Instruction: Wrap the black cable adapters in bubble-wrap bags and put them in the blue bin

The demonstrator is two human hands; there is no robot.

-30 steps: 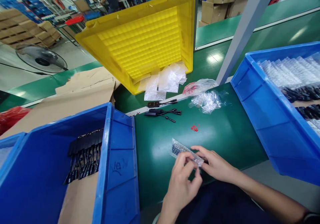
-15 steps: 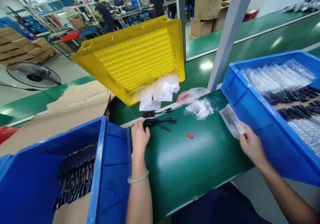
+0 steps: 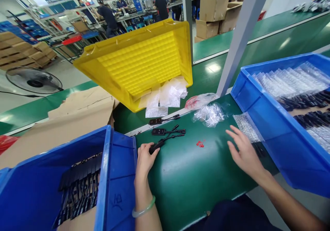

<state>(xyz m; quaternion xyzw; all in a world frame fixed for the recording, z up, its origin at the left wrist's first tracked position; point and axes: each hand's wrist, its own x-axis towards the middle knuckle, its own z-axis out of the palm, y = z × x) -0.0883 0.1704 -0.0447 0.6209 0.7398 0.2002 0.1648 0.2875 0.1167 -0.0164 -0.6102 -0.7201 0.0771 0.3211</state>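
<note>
Between the thumb and fingers of my left hand [image 3: 146, 158] is a black cable controller [image 3: 156, 146], its thin leads pointing right over the green bench. Just beyond it lies a second black controller [image 3: 158, 131], and a third controller [image 3: 155, 121] rests on the pale strip behind. My right hand [image 3: 241, 151] hovers with fingers spread and nothing in it. Right beside it, a clear bubble-wrap pouch [image 3: 248, 127] leans by the right blue bin. Small red pieces [image 3: 200, 144] lie on the bench between my hands.
At left, a blue bin [image 3: 121, 176] holds rows of black controllers. The right blue bin [image 3: 268, 103] contains wrapped ones. A yellow tray [image 3: 139, 62] stands tilted behind bubble-wrap sheets [image 3: 157, 111]. Crumpled clear plastic [image 3: 210, 114] sits near a grey post [image 3: 239, 34]. People work in the background.
My right hand has let go of the bubble-wrap pouch, which now lies by the right bin, and has opened. My left hand has drawn one controller nearer, apart from the others.
</note>
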